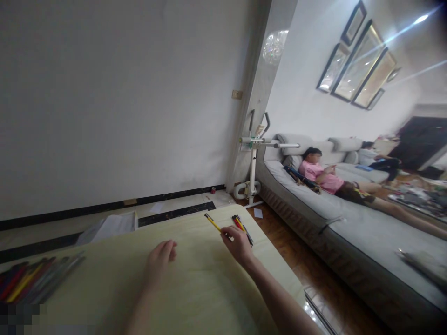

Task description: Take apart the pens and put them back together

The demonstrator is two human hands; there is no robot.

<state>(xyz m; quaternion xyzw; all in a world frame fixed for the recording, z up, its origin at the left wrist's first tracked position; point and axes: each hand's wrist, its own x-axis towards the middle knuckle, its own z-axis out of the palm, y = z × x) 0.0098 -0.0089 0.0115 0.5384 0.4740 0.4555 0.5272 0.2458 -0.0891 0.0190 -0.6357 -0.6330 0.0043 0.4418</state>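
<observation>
**Yellow pencil pinched in your right hand, pointing away and left**

Your right hand [239, 244] sits near the far right corner of the bench [195, 288]. Its fingers are closed around the near end of a yellow pencil [213, 222]. The pencil's long axis runs on a diagonal: from your fingertips it reaches away from you and to the left, towards the bench's far edge. Its free end looks dark and lies low over the bench top; whether it touches, you cannot tell from here.

Just to the right of that hand lies a small bunch of pencils [239, 223], red, yellow and dark. It lies roughly parallel to the held pencil, with the near ends partly hidden behind your knuckles.

Your left hand [161, 257] rests palm down on the bench, fingers loosely curled, holding nothing. It is well apart from the yellow pencil.

A blurred spread of coloured pencils [38, 279] lies at the bench's left edge.

Beyond the bench, a person [324, 179] reclines on a grey sofa [314, 204].
</observation>
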